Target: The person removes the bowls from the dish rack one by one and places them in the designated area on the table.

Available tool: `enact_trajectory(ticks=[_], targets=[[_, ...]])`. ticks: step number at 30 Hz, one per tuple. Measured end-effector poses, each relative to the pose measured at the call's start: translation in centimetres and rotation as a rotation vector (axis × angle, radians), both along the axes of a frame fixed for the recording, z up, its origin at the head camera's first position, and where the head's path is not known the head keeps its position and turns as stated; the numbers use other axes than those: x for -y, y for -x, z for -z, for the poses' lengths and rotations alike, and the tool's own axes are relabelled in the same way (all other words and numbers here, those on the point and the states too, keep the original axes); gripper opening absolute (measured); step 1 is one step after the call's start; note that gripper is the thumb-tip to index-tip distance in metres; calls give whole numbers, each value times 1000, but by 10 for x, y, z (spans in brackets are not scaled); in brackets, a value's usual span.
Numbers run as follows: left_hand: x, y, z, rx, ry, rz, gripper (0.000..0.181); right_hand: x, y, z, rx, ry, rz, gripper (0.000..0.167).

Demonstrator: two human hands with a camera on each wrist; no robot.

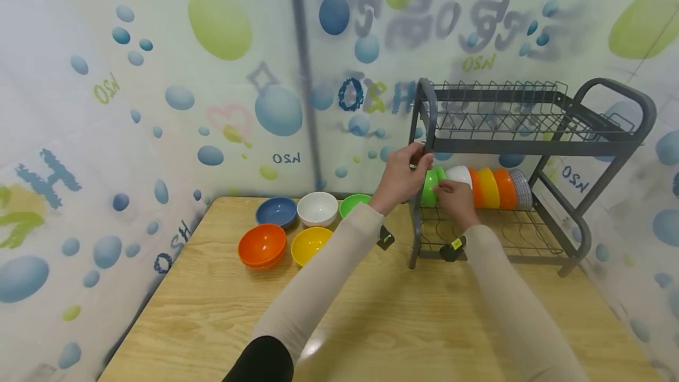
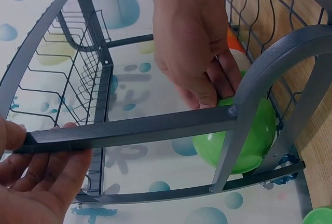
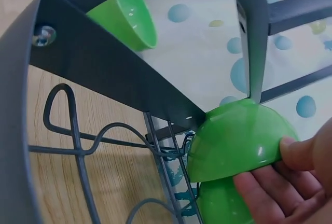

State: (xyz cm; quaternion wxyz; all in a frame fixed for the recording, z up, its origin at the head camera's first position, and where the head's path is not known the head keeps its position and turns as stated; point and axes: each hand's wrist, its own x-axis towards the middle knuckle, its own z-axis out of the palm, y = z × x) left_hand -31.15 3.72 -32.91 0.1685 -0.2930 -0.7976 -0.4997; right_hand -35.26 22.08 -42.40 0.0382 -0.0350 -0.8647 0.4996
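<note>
My left hand (image 1: 401, 173) grips the upper side bar of the grey two-tier dish rack (image 1: 530, 147), thumb above and fingers beneath it in the left wrist view. On the lower tier, my right hand (image 1: 457, 202) pinches the rim of a green bowl (image 3: 241, 138) at the left end of a row of bowls. A second green bowl (image 3: 223, 203) sits right against it in the right wrist view. Further along the row stand a white bowl (image 1: 459, 175), orange and yellow bowls (image 1: 488, 187), and a grey patterned bowl (image 1: 521, 189), all on their sides.
Left of the rack, on the wooden table (image 1: 212, 311), are a blue bowl (image 1: 276, 212), a white bowl (image 1: 317, 209), orange bowls (image 1: 262, 245), a yellow bowl (image 1: 309, 244) and a green bowl (image 1: 352, 201). The rack's upper wire tier (image 1: 493, 117) overhangs the row.
</note>
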Motion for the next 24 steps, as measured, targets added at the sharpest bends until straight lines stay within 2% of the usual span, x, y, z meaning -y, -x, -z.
enact_trajectory(ticks=[16,24], targets=[[-1,1,2,-13,-7,0,23,-10,-9,-1,99,303,6,54],[-1,0,1,18,-17,1,22,-18,-10,0,119,418,-13,57]])
